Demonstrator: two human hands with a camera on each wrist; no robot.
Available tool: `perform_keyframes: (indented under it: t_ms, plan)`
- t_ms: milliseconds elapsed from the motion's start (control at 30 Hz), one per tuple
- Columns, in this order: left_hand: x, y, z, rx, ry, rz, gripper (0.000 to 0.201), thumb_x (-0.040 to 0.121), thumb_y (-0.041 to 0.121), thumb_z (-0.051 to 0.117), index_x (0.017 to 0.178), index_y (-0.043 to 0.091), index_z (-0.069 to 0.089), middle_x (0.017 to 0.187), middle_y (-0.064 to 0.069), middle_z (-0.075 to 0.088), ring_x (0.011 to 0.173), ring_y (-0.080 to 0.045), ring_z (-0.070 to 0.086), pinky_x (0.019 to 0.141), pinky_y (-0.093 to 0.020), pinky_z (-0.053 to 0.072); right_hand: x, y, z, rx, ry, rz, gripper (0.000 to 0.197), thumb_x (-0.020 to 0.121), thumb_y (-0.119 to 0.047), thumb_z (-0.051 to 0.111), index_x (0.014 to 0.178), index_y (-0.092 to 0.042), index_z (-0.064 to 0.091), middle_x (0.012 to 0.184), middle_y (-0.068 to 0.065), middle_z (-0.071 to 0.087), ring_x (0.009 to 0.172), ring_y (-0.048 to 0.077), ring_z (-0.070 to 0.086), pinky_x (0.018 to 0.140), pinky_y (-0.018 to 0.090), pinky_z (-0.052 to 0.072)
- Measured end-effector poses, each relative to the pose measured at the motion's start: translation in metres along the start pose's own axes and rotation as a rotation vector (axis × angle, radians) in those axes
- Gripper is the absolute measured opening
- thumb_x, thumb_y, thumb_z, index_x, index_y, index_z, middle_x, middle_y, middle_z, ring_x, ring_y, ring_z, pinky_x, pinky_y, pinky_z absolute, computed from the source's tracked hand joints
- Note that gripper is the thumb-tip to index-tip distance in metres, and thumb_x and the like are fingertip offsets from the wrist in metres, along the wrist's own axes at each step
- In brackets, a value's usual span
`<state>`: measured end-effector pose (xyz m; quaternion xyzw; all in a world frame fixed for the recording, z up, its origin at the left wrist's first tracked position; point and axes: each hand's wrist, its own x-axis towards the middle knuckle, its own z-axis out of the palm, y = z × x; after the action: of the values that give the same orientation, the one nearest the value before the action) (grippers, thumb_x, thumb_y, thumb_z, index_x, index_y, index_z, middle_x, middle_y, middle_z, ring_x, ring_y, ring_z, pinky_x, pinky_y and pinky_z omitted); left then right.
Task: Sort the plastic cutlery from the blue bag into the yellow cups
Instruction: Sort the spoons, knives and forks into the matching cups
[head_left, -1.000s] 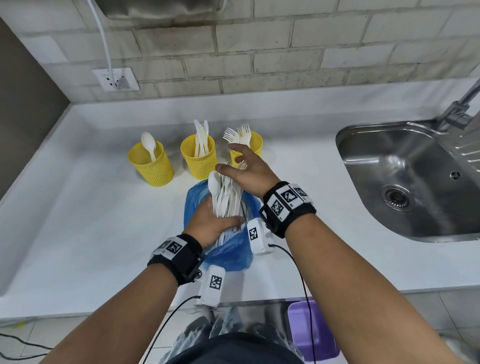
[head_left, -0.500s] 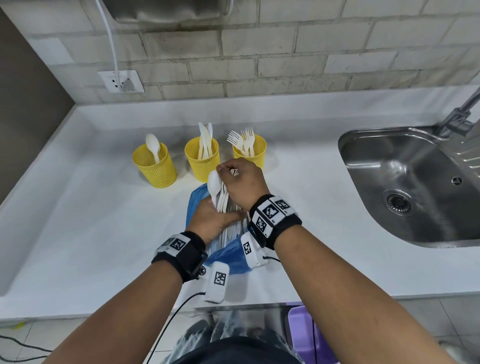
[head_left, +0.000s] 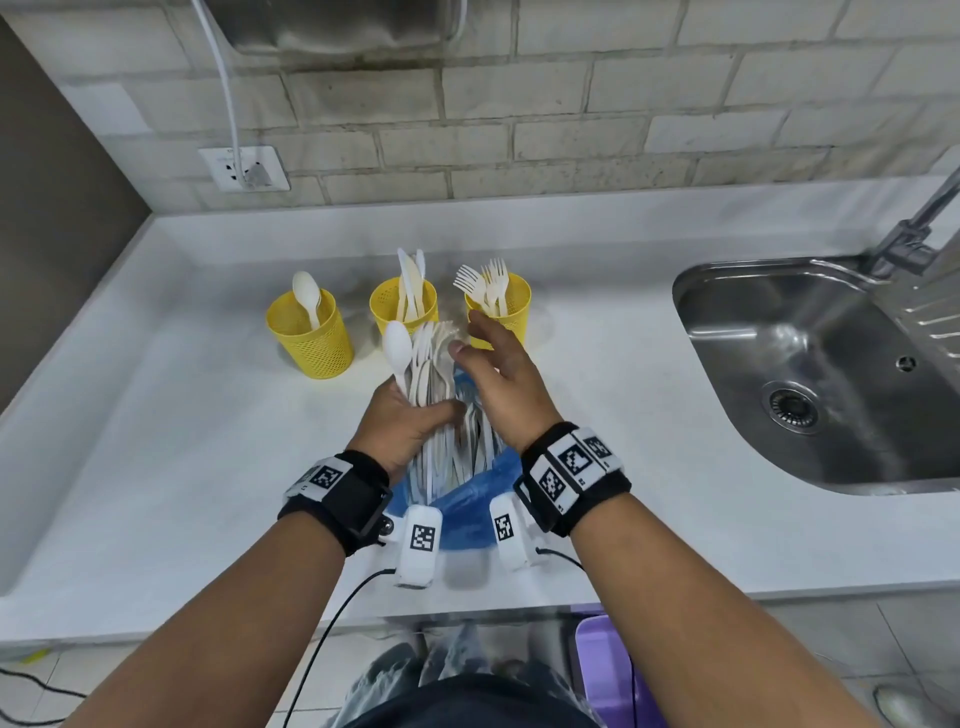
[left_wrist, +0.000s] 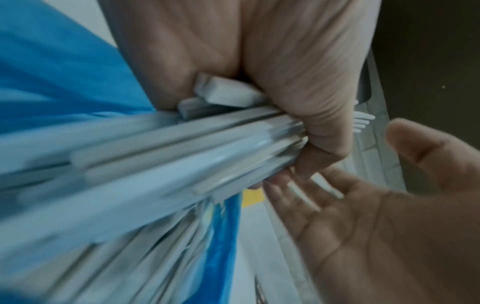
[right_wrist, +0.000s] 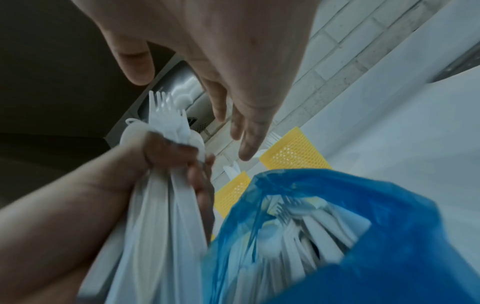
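At bench front, centre: left hand (head_left: 410, 426) grip closed tight round a thick bundle (head_left: 434, 395) of white plastic cutlery, fingers and thumb wrapped about the handles at mid-length. Bundle's long axis runs near to far, tilted up; working ends point away from the person, handle ends reach back down into the bag (head_left: 457, 499). One spoon (head_left: 397, 348) stands out at the bundle's left edge, bowl uppermost; fork tines show beside it. Left wrist view: flat, ribbed handles, packed parallel.

Right hand (head_left: 501, 389) grip open, fingers straight and slightly spread, holding nothing. It hovers just right of the bundle's top, thumb tip close to the fork ends; contact cannot be told.

Bag: thin blue film, crumpled, lying on the bench beneath both wrists, mouth open toward the far side. Right wrist view shows more white cutlery loose inside it.

Farther back, three yellow perforated cups in a row, upright, apart from one another. Left cup (head_left: 310, 335): one spoon, bowl up. Middle cup (head_left: 387, 301): knives, blades up. Right cup (head_left: 514, 304): forks, tines up; right fingertips are just in front of it.

Bench (head_left: 156, 441): white, smooth. Steel sink (head_left: 810, 374) set in at far right.
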<state>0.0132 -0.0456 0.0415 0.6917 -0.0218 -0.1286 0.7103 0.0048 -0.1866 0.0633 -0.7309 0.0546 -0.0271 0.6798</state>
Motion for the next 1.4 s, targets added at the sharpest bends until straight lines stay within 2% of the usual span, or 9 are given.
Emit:
perform_keyframes:
  t_ms: [233, 400, 567, 700, 867, 1033, 1100, 1233, 1400]
  plan:
    - [0.01, 0.037, 0.002, -0.145, -0.024, 0.138, 0.042, 0.087, -0.015, 0.066, 0.098, 0.024, 0.079, 0.093, -0.01, 0.076, 0.09, -0.025, 0.072, 0.087, -0.04, 0.057, -0.017, 0.015, 0.008, -0.021, -0.085, -0.011, 0.066, 0.075, -0.029, 0.061, 0.14, -0.029, 0.048, 0.133, 0.001, 0.051, 0.114, 0.003, 0.054, 0.101, 0.028, 0.048]
    - [0.008, 0.05, 0.008, -0.138, -0.086, 0.193, 0.043, 0.087, -0.012, 0.069, 0.099, 0.028, 0.081, 0.093, 0.0, 0.078, 0.091, -0.017, 0.073, 0.087, -0.034, 0.057, -0.012, 0.016, 0.013, -0.05, -0.271, 0.078, 0.086, 0.07, -0.025, 0.074, 0.147, -0.024, 0.036, 0.127, 0.004, 0.065, 0.118, 0.018, 0.064, 0.106, 0.044, 0.051]
    - [0.004, 0.054, 0.01, -0.143, -0.102, 0.216, 0.044, 0.088, -0.012, 0.069, 0.099, 0.029, 0.081, 0.094, 0.002, 0.078, 0.095, -0.016, 0.073, 0.092, -0.037, 0.057, -0.006, 0.011, 0.016, 0.146, -0.243, 0.079, 0.074, 0.069, 0.0, 0.081, 0.132, -0.025, 0.053, 0.115, 0.02, 0.071, 0.105, 0.043, 0.069, 0.082, 0.069, 0.056]
    - [0.0, 0.054, 0.011, -0.161, -0.079, 0.247, 0.042, 0.086, -0.013, 0.069, 0.105, 0.025, 0.077, 0.098, 0.002, 0.078, 0.098, -0.015, 0.073, 0.091, -0.032, 0.056, -0.003, 0.007, 0.021, 0.109, -0.27, 0.118, 0.06, 0.069, 0.002, 0.078, 0.125, -0.01, 0.06, 0.099, 0.018, 0.075, 0.086, 0.036, 0.075, 0.068, 0.044, 0.063]
    - [0.003, 0.053, 0.006, 0.013, -0.071, 0.296, 0.041, 0.087, -0.004, 0.075, 0.094, 0.036, 0.079, 0.09, 0.004, 0.078, 0.089, -0.013, 0.073, 0.084, -0.03, 0.057, -0.005, 0.001, 0.026, 0.044, -0.185, 0.136, 0.043, 0.071, -0.002, 0.073, 0.114, -0.005, 0.063, 0.1, 0.015, 0.075, 0.078, 0.037, 0.075, 0.072, 0.054, 0.063]
    - [0.006, 0.048, 0.008, 0.079, -0.029, 0.236, 0.016, 0.088, -0.004, 0.074, 0.101, 0.005, 0.076, 0.091, -0.002, 0.079, 0.09, -0.016, 0.075, 0.086, -0.031, 0.057, -0.01, -0.004, 0.021, -0.062, -0.086, 0.141, 0.02, 0.083, 0.003, 0.063, 0.093, -0.014, 0.061, 0.073, -0.004, 0.063, 0.063, 0.006, 0.06, 0.058, 0.017, 0.048]
    - [0.007, 0.047, 0.012, 0.069, -0.001, 0.212, 0.027, 0.085, -0.001, 0.078, 0.111, 0.001, 0.072, 0.097, -0.004, 0.08, 0.096, -0.017, 0.075, 0.092, -0.038, 0.058, -0.01, -0.001, 0.022, -0.072, -0.05, 0.116, 0.02, 0.088, 0.0, 0.06, 0.103, -0.015, 0.06, 0.086, -0.004, 0.068, 0.08, 0.008, 0.065, 0.067, 0.011, 0.048]
    - [0.004, 0.041, 0.024, -0.012, 0.104, 0.278, 0.093, 0.071, 0.002, 0.09, 0.145, 0.012, 0.036, 0.126, -0.009, 0.07, 0.116, -0.022, 0.07, 0.099, -0.04, 0.058, -0.003, 0.002, 0.031, -0.131, 0.027, 0.062, 0.026, 0.093, -0.014, 0.053, 0.114, -0.007, 0.067, 0.108, 0.01, 0.073, 0.1, 0.024, 0.068, 0.093, 0.035, 0.055]
    - [0.014, 0.034, 0.032, 0.05, 0.224, 0.216, 0.098, 0.058, 0.027, 0.098, 0.138, 0.018, 0.041, 0.116, -0.009, 0.073, 0.106, -0.021, 0.073, 0.094, -0.041, 0.059, -0.003, 0.005, 0.021, -0.187, 0.031, 0.046, 0.038, 0.101, -0.007, 0.055, 0.139, -0.004, 0.051, 0.119, 0.004, 0.063, 0.103, 0.012, 0.064, 0.077, 0.004, 0.043]
